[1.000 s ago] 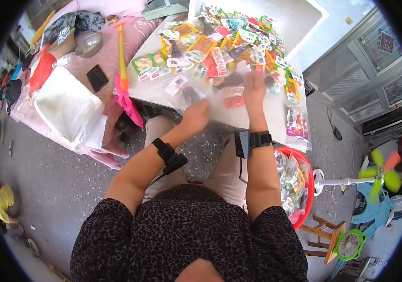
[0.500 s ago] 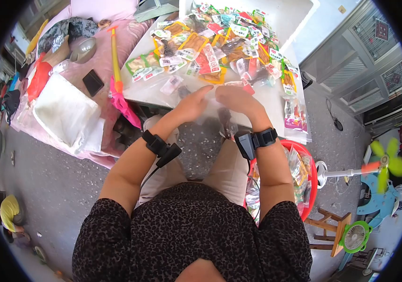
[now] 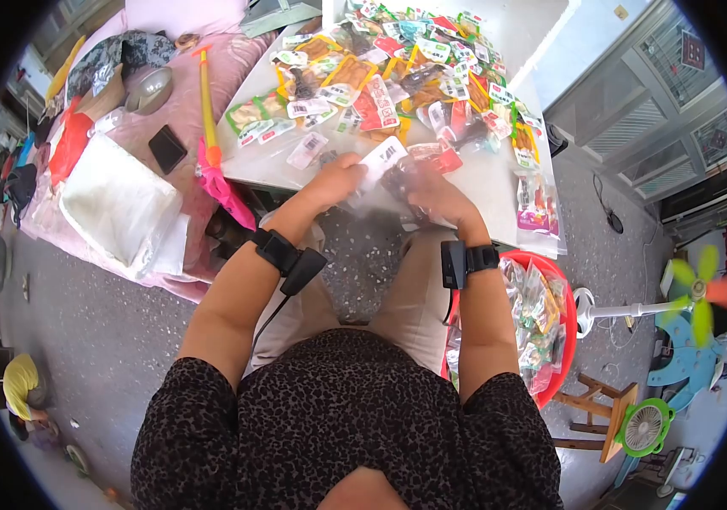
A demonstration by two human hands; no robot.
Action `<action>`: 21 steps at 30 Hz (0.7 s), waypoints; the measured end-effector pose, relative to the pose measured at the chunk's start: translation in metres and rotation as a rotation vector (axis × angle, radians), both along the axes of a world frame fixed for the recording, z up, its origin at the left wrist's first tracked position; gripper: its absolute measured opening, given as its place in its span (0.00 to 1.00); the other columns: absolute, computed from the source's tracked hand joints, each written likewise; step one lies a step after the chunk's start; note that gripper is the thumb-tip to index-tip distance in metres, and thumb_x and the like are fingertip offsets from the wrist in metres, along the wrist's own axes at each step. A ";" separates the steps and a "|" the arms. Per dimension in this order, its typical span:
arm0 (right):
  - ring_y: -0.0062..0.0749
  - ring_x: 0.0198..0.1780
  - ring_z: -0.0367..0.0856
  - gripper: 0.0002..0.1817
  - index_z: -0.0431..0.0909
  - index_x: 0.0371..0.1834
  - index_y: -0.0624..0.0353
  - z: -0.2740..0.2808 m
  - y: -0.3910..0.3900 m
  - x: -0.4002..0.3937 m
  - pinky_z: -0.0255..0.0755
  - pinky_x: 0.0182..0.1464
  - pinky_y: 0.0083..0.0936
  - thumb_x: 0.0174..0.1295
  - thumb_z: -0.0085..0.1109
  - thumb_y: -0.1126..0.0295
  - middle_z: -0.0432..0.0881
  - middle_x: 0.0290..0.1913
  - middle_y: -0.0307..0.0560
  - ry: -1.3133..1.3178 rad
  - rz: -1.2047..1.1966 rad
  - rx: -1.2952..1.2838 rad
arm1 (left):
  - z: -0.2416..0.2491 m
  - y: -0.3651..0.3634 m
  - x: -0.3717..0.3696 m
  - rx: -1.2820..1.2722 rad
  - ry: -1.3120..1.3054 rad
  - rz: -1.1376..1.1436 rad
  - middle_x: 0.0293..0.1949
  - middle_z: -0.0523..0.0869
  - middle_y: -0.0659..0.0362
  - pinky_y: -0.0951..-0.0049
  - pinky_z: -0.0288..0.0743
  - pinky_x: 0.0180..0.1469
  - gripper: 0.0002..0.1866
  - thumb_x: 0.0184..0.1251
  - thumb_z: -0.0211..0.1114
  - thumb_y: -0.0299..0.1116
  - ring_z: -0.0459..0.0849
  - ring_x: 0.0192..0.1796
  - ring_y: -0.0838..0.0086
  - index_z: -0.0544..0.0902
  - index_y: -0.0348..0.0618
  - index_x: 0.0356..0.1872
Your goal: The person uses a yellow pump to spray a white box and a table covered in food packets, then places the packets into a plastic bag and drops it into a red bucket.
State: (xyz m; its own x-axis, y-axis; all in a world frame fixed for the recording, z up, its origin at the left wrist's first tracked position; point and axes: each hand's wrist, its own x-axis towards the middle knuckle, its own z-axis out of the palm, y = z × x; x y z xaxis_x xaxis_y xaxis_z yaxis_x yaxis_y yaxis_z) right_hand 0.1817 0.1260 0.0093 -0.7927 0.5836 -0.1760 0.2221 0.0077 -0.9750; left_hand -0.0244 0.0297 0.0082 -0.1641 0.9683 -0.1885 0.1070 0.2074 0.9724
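Both hands are at the near edge of a white table (image 3: 266, 170). My left hand (image 3: 338, 181) is closed on the white label end of a snack packet (image 3: 397, 180), clear plastic with dark contents. My right hand (image 3: 447, 200) closes on the packet's other side, its fingers partly blurred. Just beyond lie a small clear packet with a white label (image 3: 306, 150) and a red-labelled packet (image 3: 434, 156). A heap of mixed snack packets (image 3: 380, 85) covers the far part of the table.
A red basket (image 3: 569, 340) full of packets stands by my right leg. To the left, a pink-covered bed (image 3: 40, 204) holds a white cloth bag (image 3: 117, 204) and a dark phone (image 3: 168, 149). Fans and a wooden stool (image 3: 606, 416) are at right. Another person (image 3: 22, 387) is low at left.
My hands have moved slightly apart. The dark packet, which hung below my right hand, is now raised between both hands with its white label showing.
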 end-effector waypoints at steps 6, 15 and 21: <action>0.20 0.33 0.72 0.27 0.64 0.51 0.59 -0.014 -0.032 0.042 0.67 0.29 0.15 0.45 0.60 0.71 0.73 0.35 0.39 0.134 -0.175 -0.277 | -0.011 0.004 -0.006 -0.005 -0.140 0.010 0.21 0.73 0.63 0.81 0.61 0.22 0.10 0.55 0.51 0.33 0.68 0.21 0.82 0.73 0.38 0.33; 0.14 0.25 0.68 0.14 0.66 0.44 0.61 -0.014 -0.052 0.062 0.61 0.23 0.11 0.55 0.51 0.72 0.72 0.25 0.35 0.328 -0.498 -0.056 | 0.004 -0.005 0.017 0.256 0.446 0.128 0.24 0.76 0.55 0.73 0.68 0.28 0.20 0.55 0.52 0.31 0.75 0.26 0.72 0.65 0.39 0.50; 0.15 0.23 0.67 0.12 0.67 0.41 0.61 0.013 -0.059 0.046 0.61 0.21 0.11 0.54 0.51 0.71 0.71 0.26 0.35 0.142 -0.362 0.014 | 0.020 -0.010 0.041 0.289 0.945 -0.036 0.29 0.77 0.48 0.61 0.69 0.34 0.19 0.54 0.51 0.31 0.76 0.34 0.56 0.65 0.42 0.49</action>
State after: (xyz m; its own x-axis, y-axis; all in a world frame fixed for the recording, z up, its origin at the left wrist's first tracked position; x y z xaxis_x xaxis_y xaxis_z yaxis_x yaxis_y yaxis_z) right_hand 0.2274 0.0672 0.0220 -0.5509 0.8317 -0.0693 0.0756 -0.0329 -0.9966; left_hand 0.0167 0.0201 0.0286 -0.0947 0.9638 0.2494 0.8669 -0.0433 0.4966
